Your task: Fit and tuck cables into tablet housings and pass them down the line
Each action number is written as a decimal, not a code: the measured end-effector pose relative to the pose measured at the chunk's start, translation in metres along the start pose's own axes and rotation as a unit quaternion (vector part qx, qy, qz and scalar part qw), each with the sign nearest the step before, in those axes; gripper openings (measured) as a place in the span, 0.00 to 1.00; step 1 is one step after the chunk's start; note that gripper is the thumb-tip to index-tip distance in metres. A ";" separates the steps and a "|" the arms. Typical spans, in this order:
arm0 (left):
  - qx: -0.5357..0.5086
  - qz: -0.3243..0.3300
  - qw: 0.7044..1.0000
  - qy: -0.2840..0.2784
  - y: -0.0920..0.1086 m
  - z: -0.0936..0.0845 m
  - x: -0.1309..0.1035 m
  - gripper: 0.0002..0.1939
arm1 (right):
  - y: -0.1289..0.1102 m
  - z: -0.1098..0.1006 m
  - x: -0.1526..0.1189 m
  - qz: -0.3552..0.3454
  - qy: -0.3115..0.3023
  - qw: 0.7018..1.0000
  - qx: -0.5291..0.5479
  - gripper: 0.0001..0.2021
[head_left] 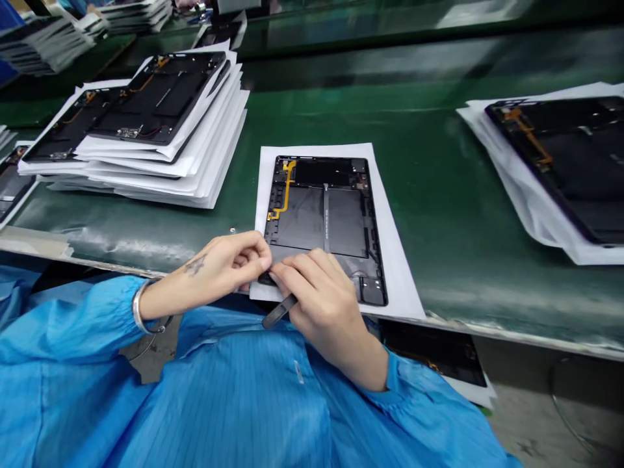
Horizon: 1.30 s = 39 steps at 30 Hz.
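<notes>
A black tablet back housing lies on a white paper sheet, with a yellow flex cable along its left side. At the housing's near left corner, my left hand has thumb and forefinger pinched together; what they hold, if anything, is hidden. My right hand rests over the near edge with bent fingers. It is closed on a dark flat bar-like tool, whose blunt end sticks out towards me. The tool's other end is hidden by the fingers. Both hands' fingertips nearly meet at that corner.
On the left of the green bench stands a stack of tablet housings interleaved with paper. Another housing on paper is at the right. More papered stacks lie far left. Below the bench edge another dark panel shows.
</notes>
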<state>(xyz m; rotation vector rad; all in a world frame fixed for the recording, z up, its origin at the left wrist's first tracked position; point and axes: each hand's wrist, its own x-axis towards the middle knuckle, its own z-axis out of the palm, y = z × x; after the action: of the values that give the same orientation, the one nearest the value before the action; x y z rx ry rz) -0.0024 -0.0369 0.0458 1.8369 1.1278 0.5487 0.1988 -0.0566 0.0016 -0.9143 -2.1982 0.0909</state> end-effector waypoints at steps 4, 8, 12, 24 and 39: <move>0.126 0.160 0.964 0.169 -0.012 0.010 -0.010 0.02 | 0.004 0.002 0.001 0.058 -0.021 0.993 0.100 0.08; 0.175 0.229 0.936 0.203 -0.018 0.021 -0.016 0.05 | 0.006 0.000 0.003 0.080 -0.038 0.986 0.139 0.09; 0.192 0.245 0.926 0.212 -0.017 0.025 -0.016 0.05 | 0.006 -0.001 0.003 0.083 -0.043 0.985 0.147 0.09; 0.257 0.209 0.936 0.123 -0.020 0.007 -0.011 0.04 | 0.007 -0.001 -0.005 -0.018 -0.008 0.998 0.058 0.10; 0.239 0.167 0.956 0.029 -0.013 0.005 -0.014 0.06 | 0.008 -0.003 -0.003 0.013 -0.030 0.996 0.085 0.10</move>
<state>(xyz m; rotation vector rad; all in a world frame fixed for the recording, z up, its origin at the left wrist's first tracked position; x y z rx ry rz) -0.0119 -0.0486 0.0334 2.4738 1.0554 0.5562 0.2066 -0.0534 -0.0010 -0.8548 -2.1961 0.3159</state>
